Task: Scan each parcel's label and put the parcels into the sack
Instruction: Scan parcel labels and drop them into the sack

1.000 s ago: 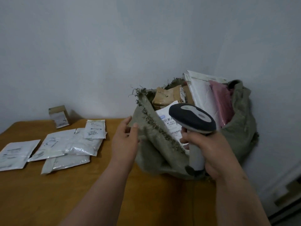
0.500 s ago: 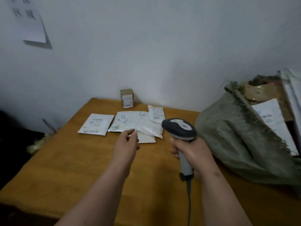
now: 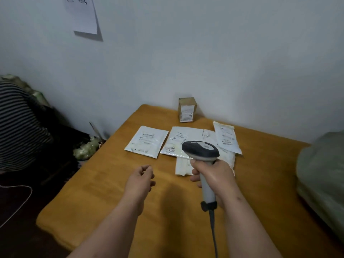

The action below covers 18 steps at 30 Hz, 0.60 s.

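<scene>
My right hand (image 3: pixel 214 175) grips the handle of a grey barcode scanner (image 3: pixel 201 148), whose dark head hovers over the parcels. Several flat white parcels lie on the wooden table (image 3: pixel 115 202): one apart at the left (image 3: pixel 147 140), a middle one (image 3: pixel 182 140), a narrow one at the right (image 3: pixel 227 137) and one partly under my right hand (image 3: pixel 182 165). A small brown box (image 3: pixel 186 109) stands by the wall. My left hand (image 3: pixel 140 180) hovers above the table with loosely curled fingers, holding nothing. The grey-green sack (image 3: pixel 322 175) shows at the right edge.
A person in a striped top (image 3: pixel 16 125) sits at the left. A pale bag (image 3: pixel 85 149) lies below the table's left edge. A paper sheet (image 3: pixel 81 15) hangs on the wall. The scanner cable (image 3: pixel 214 235) runs down toward me.
The view has swung left, away from the sack. My left hand let go of the sack's rim and now hovers near the parcels. The scanner has moved over them.
</scene>
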Tool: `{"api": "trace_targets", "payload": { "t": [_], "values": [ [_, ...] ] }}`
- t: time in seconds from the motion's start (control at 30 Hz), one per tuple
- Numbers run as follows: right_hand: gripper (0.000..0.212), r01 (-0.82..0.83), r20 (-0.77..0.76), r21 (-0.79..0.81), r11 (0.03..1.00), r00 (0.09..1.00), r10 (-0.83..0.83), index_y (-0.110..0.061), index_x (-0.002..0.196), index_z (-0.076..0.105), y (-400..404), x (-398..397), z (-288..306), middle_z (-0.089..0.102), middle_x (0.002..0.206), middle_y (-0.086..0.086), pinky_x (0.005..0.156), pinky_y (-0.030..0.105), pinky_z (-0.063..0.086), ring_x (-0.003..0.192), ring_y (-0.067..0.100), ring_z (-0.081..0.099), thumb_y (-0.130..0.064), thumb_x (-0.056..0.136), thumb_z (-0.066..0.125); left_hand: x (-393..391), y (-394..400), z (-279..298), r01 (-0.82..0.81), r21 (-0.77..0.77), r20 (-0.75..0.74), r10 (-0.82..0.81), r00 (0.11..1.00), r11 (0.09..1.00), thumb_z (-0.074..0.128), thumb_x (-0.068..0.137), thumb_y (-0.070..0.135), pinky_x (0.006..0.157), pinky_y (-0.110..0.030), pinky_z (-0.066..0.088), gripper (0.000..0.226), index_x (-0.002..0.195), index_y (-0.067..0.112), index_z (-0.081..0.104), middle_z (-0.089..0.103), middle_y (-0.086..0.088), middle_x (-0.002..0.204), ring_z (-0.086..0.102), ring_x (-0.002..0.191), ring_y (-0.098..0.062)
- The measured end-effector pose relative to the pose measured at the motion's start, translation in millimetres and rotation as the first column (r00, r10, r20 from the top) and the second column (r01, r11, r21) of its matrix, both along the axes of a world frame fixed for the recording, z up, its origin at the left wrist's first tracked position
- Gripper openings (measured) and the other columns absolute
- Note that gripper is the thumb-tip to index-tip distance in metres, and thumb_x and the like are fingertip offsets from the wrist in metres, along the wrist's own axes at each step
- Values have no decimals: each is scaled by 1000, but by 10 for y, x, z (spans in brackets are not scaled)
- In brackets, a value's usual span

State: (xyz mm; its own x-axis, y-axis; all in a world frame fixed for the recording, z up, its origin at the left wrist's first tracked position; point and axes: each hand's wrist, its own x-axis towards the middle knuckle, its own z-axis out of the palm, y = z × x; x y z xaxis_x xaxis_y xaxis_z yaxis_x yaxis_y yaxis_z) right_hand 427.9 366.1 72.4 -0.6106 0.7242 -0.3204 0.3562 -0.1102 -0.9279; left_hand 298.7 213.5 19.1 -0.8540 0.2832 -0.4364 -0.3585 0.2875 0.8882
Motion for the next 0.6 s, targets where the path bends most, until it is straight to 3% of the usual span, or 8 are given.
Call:
{"api": "trace_targets", "payload": {
  "t": [0.13,0.3,0.43,0.6],
  "values": [
    [24,-40,-13,-81,996,999,39,-10,92,72,125,-465,-207,77,74,3,58,30,56,69,18,76,-31,83,80,-350,57,-177,-45,-46,16,46,999,998,53,102,31,68,-29,50,17,117,26,59,65,0,103,65,89,-16],
    [26,-75,28,-165,983,996,81,-8,90,72,222,-929,-491,77,73,4,66,33,60,72,19,77,-33,84,79,-731,59,-409,-95,-107,46,101,994,990,53,102,29,76,-33,48,24,125,23,58,64,-1,107,64,91,-15],
    [25,-40,28,-217,975,998,48,-7,94,73,277,-1268,-721,77,74,5,64,29,60,75,19,77,-29,84,80,-1140,172,-590,-95,-166,28,101,995,982,55,101,27,74,-32,44,31,131,22,57,61,1,108,59,92,-13],
    [22,26,110,-257,966,994,3,-12,93,74,247,-1689,-961,77,81,7,86,46,60,87,23,75,-29,80,80,-1738,396,-851,-44,-219,-12,42,999,975,59,97,28,82,-33,43,46,141,21,49,55,-4,131,55,108,-22]
  ]
}}
